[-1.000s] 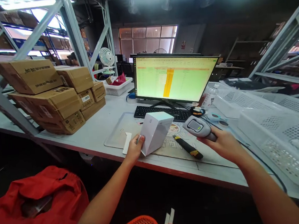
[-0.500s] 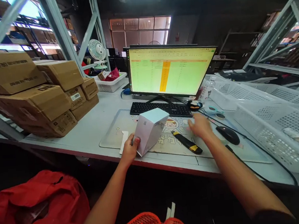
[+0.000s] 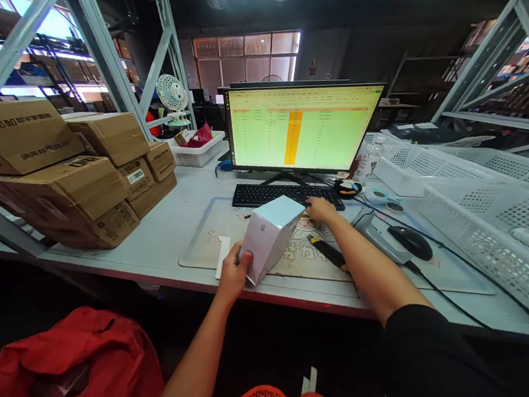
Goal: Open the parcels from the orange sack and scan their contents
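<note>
A white carton (image 3: 268, 235) is tilted over the front of the desk mat (image 3: 198, 241), gripped at its lower left side by my left hand (image 3: 234, 270). My right hand (image 3: 321, 209) reaches over the front edge of the black keyboard (image 3: 264, 193), a finger stretched onto its right-hand keys. Under my right forearm lies a black and yellow utility knife (image 3: 327, 250), partly covered. Right of that arm are a grey corded device (image 3: 382, 241) and a black mouse (image 3: 410, 242). Beside my left hand lies a white strip (image 3: 223, 254).
A monitor (image 3: 258, 131) with a spreadsheet stands behind the keyboard. Brown cartons (image 3: 97, 188) are stacked at the left. White perforated baskets (image 3: 494, 234) line the right side, with cables (image 3: 474, 260) before them. A red bag (image 3: 93, 362) is below the desk at left.
My right hand has moved left from beside the mouse onto the keyboard. The grey corded device now shows beside my forearm. The carton stays in my left hand.
</note>
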A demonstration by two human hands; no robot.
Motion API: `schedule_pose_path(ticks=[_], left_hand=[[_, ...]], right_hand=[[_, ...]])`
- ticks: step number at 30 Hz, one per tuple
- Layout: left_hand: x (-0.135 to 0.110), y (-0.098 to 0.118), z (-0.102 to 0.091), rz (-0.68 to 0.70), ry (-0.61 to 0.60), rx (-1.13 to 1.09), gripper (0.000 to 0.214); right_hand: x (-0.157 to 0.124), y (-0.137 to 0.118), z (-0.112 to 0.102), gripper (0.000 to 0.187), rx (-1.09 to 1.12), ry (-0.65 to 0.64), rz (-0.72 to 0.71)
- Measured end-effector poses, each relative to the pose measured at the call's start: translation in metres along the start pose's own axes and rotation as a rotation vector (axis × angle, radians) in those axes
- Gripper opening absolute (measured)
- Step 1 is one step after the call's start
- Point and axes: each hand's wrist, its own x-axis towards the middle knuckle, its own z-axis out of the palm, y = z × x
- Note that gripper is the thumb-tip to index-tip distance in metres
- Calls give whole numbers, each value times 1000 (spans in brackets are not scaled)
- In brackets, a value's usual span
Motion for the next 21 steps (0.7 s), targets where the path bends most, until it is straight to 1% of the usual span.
schedule_pose_path(ticks=[1, 2, 3, 5, 6, 7, 8, 9, 11, 13, 14, 15, 16, 17, 18, 19, 20, 21], left_hand=[[0, 0, 0, 1, -1, -5, 75], [0, 0, 0, -1, -1, -10, 74], [-1, 0, 0, -4, -5, -13, 74], [-1, 1, 0, -9, -17, -20, 74], [-1, 1, 0, -3, -18, -25, 73], [-1, 0, -1, 11, -13, -30, 73], [-1, 0, -1, 26, -2, -36, 73], [-2, -2, -1, 43, 18, -44, 74], [-4, -6, -2, 72, 50, -85, 77], [-6, -12, -2, 88, 36, -184, 82], [-6, -15, -2, 92, 23, -246, 84], [-6, -17, -1, 93, 11, -301, 84], [-6, -18, 1, 92, 6, -340, 82], [-5, -17, 2, 94, 14, -351, 78], [-5, -14, 2, 102, 34, -327, 73], [-5, -10, 1, 116, 59, -256, 67], [-5, -6, -3, 133, 86, -139, 61], [-4, -2, -9, 150, 100, 18, 57]], right_hand=[[-4, -4, -9, 49, 29, 18, -35], [-10, -9, -19, 52, 79, 35, -103], [-20, -14, -29, 55, 157, 45, -218], [-49, -25, -45, 65, 329, 29, -556], [-69, -30, -49, 74, 383, 20, -740], [-91, -35, -51, 85, 381, 24, -883], [-114, -40, -49, 94, 314, 61, -953], [-138, -44, -46, 94, 206, 122, -952], [-176, -51, -37, 84, 11, 230, -863], [-198, -48, -33, 76, -59, 257, -753], [-203, -40, -34, 73, -28, 245, -700], [-206, -25, -37, 70, 48, 234, -638], [-209, -5, -43, 70, 157, 236, -566], [-216, 21, -51, 73, 284, 264, -484], [-228, 51, -60, 77, 415, 328, -389], [-248, 82, -69, 80, 530, 417, -286], [-274, 113, -77, 80, 614, 547, -171], [-308, 141, -85, 76, 666, 699, -43]])
